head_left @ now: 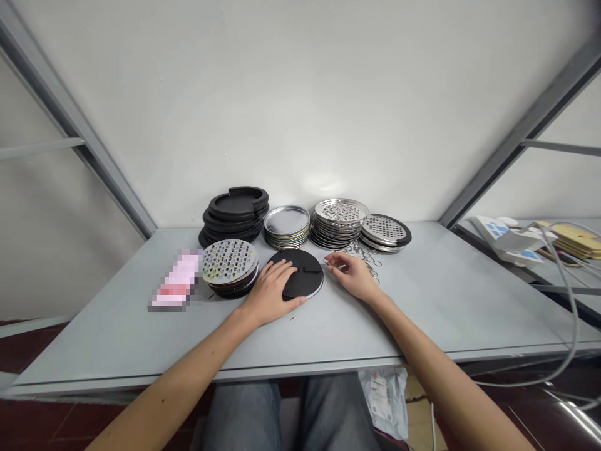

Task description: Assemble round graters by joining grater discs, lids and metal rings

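My left hand (272, 289) holds a flat black disc (303, 285) on the table, fingers across its top left and thumb along its near rim. A pale layer shows under the disc's lower right edge. Just right of the disc, my right hand (354, 274) is curled with thumb and fingertips together; whatever is between them is too small to make out. Small metal rings (373, 262) lie scattered behind and beside the right hand. Close to my left hand stands a stack of round plates topped by a white perforated board (230, 260) with many small components.
Along the wall stand black round housings (235, 203), a pile of silver-rimmed discs (287, 220), stacked perforated metal plates (340, 212), and a perforated plate with a black rim (387, 230). A blurred pink item (181, 279) lies left. A cable (573, 313) hangs at right.
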Action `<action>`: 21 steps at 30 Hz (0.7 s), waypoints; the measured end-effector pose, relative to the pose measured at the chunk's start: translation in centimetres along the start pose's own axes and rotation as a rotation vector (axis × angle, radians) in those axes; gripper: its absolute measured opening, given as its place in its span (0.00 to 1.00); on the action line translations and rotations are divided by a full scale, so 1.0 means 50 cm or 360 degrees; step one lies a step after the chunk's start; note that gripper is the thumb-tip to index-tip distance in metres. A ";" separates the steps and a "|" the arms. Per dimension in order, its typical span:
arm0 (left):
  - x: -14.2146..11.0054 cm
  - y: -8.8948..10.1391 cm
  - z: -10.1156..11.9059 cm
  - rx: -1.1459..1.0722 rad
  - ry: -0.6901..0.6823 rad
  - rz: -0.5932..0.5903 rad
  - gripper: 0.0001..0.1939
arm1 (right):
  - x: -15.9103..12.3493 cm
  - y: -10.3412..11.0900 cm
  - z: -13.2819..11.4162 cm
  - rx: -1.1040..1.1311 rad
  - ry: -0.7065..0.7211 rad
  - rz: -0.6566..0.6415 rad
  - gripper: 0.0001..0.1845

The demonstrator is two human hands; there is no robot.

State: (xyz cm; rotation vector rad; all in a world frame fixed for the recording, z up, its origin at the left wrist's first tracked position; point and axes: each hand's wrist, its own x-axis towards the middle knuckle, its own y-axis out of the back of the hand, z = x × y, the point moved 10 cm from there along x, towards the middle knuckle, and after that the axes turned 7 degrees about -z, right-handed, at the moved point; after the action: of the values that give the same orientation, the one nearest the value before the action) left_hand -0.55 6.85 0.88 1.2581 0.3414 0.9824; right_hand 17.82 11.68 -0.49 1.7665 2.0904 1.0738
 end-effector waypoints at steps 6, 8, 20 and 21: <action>0.000 0.000 0.000 0.0006 0.0018 -0.0024 0.29 | -0.002 0.010 -0.006 -0.0177 -0.0042 0.0019 0.10; 0.000 0.001 0.001 0.0006 0.0015 -0.0023 0.28 | -0.002 0.013 -0.007 -0.0175 -0.0059 0.0031 0.10; 0.000 0.007 0.005 0.0024 0.0005 0.0011 0.26 | -0.005 0.012 -0.029 0.0076 0.0043 0.0048 0.12; 0.000 0.006 0.005 0.0026 0.0006 0.0017 0.26 | -0.005 0.010 -0.031 0.0083 0.0045 0.0042 0.12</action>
State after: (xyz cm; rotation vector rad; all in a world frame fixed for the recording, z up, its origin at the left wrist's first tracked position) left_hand -0.51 6.69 1.20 1.2742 0.3468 0.9930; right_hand 17.38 10.84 0.88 1.8176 2.1363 1.0669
